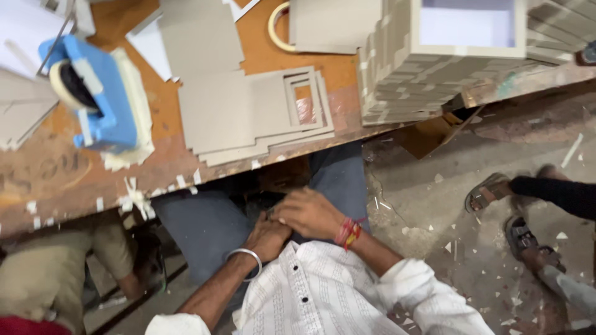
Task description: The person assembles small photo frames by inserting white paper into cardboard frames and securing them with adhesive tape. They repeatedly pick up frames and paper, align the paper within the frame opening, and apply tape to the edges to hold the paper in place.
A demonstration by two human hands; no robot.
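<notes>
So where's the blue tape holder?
In the head view, the blue tape holder sits on the left of the table, beside the stack of grey cardboard frames, well above the person's hands in their lap.

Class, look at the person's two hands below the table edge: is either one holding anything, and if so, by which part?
It cannot be told. The left hand and right hand press together in the lap; whatever may be between the fingers is hidden.

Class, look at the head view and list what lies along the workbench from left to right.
Blue tape dispenser → stack of grey cardboard frames → roll of tape → tall pile of cardboard pieces with a white-lined box resting on top.
</notes>
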